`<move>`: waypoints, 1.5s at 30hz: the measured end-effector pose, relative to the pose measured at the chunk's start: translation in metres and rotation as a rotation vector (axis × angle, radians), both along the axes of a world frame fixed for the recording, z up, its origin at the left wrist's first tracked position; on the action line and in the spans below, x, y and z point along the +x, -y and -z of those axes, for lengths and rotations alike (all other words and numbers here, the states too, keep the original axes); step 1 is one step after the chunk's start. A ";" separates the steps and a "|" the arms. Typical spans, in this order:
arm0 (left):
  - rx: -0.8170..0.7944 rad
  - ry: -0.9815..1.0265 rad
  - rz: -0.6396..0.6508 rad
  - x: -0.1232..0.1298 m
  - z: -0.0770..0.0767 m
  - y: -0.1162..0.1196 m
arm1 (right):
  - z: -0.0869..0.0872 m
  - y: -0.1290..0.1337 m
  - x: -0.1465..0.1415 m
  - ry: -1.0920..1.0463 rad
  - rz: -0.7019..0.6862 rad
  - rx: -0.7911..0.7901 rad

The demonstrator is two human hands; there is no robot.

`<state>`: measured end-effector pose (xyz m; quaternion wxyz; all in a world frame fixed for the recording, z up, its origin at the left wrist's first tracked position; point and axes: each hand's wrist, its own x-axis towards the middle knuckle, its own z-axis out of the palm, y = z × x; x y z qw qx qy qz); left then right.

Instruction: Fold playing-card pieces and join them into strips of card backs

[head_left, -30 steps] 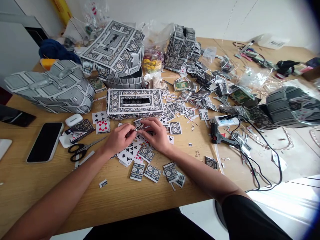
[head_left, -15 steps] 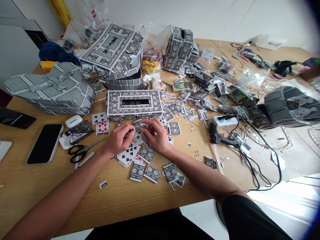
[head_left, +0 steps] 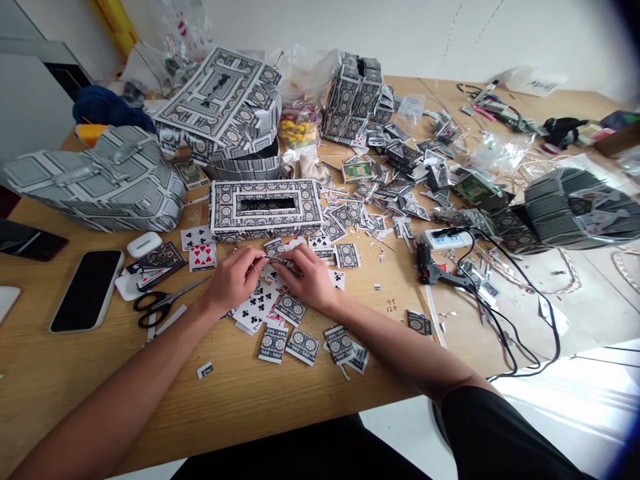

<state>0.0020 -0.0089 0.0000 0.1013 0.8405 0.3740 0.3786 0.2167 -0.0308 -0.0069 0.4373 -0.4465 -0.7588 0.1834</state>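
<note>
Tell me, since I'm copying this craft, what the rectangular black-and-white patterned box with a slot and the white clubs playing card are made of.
The box seems covered in cut playing-card backs, glossy-printed, with seams between the pieces; its core is hidden. The clubs card looks like thin coated paperboard: flat, smooth, crisply printed.

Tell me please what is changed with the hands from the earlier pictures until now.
The right hand came down and toward the left hand; now the fingertips of both meet on a small card piece. Nothing looks let go. The card-covered box, scissors and loose cards stayed in place.
</note>
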 end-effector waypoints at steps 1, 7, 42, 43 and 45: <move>0.001 0.022 -0.015 0.000 -0.001 0.001 | 0.000 0.001 -0.001 0.047 -0.010 0.010; -0.012 0.115 -0.171 0.000 -0.005 0.003 | 0.003 0.004 -0.002 0.256 -0.098 0.022; -0.047 -0.102 0.007 0.000 0.002 -0.003 | 0.001 0.005 -0.005 0.323 0.084 0.025; -0.045 -0.109 0.005 0.000 0.003 -0.003 | 0.003 0.004 -0.005 0.316 0.090 0.019; -0.053 -0.116 0.003 0.000 0.004 -0.004 | 0.005 0.004 -0.005 0.301 0.097 0.007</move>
